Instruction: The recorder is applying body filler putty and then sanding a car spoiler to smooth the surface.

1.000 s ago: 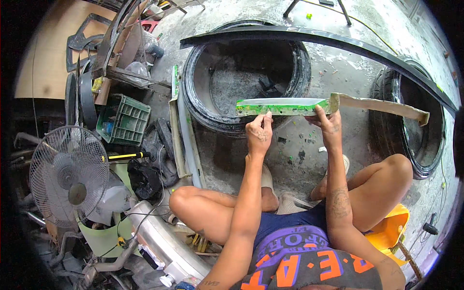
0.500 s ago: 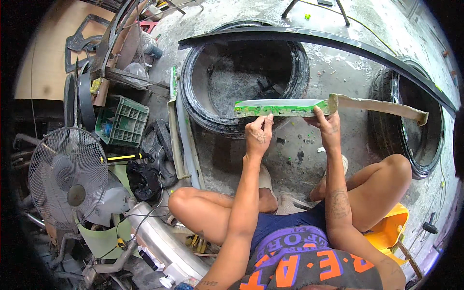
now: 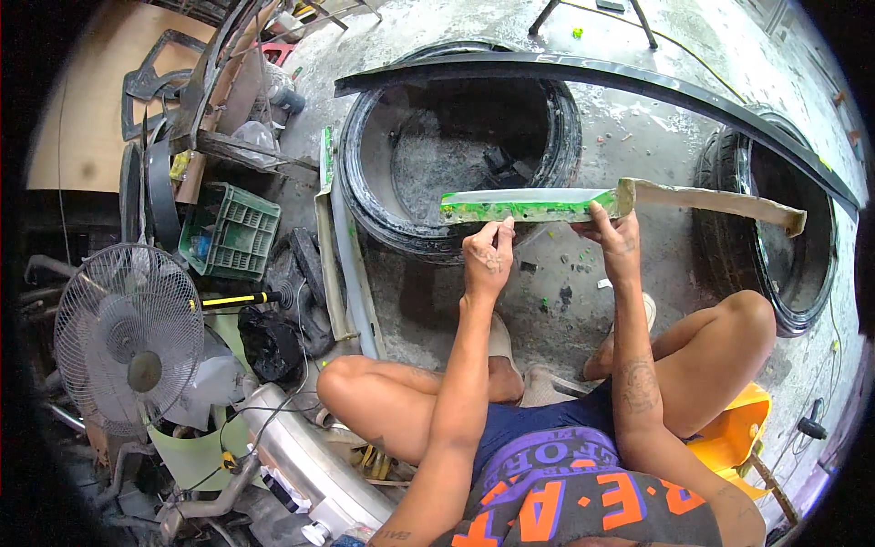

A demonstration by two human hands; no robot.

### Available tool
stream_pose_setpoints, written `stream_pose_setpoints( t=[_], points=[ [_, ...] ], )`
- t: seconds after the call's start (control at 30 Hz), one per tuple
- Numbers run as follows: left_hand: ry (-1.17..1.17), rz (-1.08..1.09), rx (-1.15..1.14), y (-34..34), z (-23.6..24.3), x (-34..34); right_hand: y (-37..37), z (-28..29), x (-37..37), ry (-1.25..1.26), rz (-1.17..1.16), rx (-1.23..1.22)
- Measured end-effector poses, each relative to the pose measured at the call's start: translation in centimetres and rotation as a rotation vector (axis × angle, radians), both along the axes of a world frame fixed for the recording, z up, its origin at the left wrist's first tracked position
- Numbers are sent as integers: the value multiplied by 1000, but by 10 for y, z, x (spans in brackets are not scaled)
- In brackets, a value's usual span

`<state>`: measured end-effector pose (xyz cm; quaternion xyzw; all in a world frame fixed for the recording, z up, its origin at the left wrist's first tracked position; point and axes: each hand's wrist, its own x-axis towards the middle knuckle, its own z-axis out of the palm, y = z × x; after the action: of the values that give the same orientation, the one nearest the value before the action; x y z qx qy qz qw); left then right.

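A long, narrow trough-shaped strip (image 3: 547, 210) is held level in front of me. Its left part is bright green with a pale inner face; the right part is tan and reaches out over the right tire. My right hand (image 3: 615, 235) grips it near the middle, thumb on the green face, other fingers underneath. At its lower edge, further left, my left hand (image 3: 489, 257) is closed in a pinch, with thumb and fingertip against the green side. Beyond the strip, a long black curved trim piece (image 3: 547, 66) lies across two tires.
The large tire (image 3: 355, 196) lies on the grey floor, with another tire (image 3: 720, 232) to the right. Leftward are a standing fan (image 3: 128, 337), a green crate (image 3: 232, 232), more long strips (image 3: 342, 264) and a metal muffler (image 3: 310, 465). An orange stool (image 3: 734, 433) sits at my right.
Almost nothing differs. The strip's left end has shifted very slightly left and down, and both hands keep their places on it.
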<state>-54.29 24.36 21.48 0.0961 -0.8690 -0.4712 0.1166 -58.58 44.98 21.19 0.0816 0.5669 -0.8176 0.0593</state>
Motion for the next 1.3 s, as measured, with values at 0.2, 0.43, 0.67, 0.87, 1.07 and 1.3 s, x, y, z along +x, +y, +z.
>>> stream_pose_setpoints(
  t=[0.2, 0.43, 0.67, 0.87, 1.07, 1.3],
  points=[
    [19, -1, 5, 6, 1, -1, -1, 0, 1, 10, 0, 12],
    [-7, -26, -5, 7, -4, -1, -1, 3, 2, 17, -5, 16],
    [-28, -53, 38, 7, -3, 0, -1, -1, 1, 26, -13, 33],
    [58, 62, 82, 3, -7, 4, -2, 1, 1, 18, -1, 39],
    [19, 114, 14, -6, -9, 3, -1, -2, 0, 38, -9, 33],
    [31, 14, 33, 2, -7, 2, 1, -2, 0, 26, 10, 44]
  ],
)
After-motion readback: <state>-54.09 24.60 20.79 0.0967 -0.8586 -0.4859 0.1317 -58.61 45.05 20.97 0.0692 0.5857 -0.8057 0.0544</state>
